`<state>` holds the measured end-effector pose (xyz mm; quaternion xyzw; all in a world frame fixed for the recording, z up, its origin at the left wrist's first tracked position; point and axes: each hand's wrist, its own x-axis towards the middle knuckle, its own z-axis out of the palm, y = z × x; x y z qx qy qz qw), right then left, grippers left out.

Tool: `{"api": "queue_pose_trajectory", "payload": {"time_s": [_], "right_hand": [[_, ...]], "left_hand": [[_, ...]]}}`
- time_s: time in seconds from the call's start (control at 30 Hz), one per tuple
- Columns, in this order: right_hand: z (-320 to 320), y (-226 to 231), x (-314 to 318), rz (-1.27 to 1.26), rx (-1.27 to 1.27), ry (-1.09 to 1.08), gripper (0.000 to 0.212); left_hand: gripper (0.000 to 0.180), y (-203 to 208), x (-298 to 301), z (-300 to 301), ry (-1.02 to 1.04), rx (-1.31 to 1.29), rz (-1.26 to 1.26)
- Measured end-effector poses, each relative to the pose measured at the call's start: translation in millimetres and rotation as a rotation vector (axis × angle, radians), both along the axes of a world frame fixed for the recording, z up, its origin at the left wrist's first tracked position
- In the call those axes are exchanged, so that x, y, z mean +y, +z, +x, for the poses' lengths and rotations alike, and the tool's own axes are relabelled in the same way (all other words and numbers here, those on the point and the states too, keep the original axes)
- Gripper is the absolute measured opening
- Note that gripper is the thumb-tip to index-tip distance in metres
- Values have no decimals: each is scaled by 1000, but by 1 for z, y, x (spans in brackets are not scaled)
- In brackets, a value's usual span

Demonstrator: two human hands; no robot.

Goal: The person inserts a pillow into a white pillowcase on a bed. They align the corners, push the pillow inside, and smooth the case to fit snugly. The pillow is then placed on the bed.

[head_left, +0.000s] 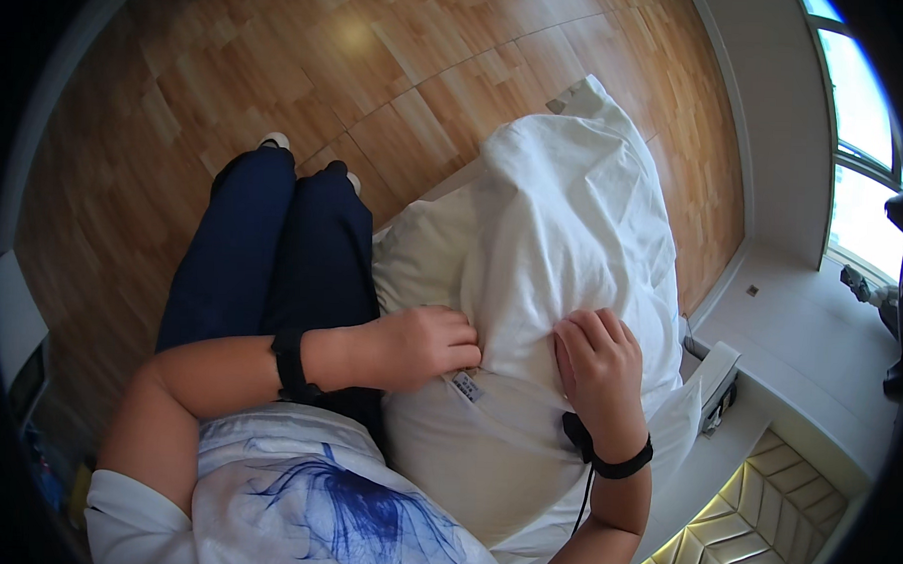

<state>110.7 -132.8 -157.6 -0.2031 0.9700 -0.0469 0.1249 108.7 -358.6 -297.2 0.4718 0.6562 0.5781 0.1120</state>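
Pillow, centre: mostly sheathed in white case, bare corner at 9 o'clock. Left hand pinches case hem; right hand grips fabric. Remaining: cover corner, close opening.

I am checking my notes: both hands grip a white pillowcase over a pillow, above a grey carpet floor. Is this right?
Not quite. The head view shows a wooden floor, not grey carpet. Both the left hand and right hand do grip the white pillowcase over the pillow.
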Motion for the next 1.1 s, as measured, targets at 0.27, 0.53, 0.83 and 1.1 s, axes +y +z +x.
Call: {"api": "queue_pose_trajectory", "payload": {"time_s": [0.27,0.53,0.83,1.1], "right_hand": [[9,30,3,-142,-132,-49,17],[28,45,17,-233,-331,-179,17],[-23,9,16,14,28,-35,23],[-12,11,26,40,-12,-72,14]], "left_hand": [[23,4,14,-20,437,-89,47],[22,16,33,-12,328,32,128],[18,22,33,11,287,-83,104],[24,2,29,-29,441,140,-49]]}}
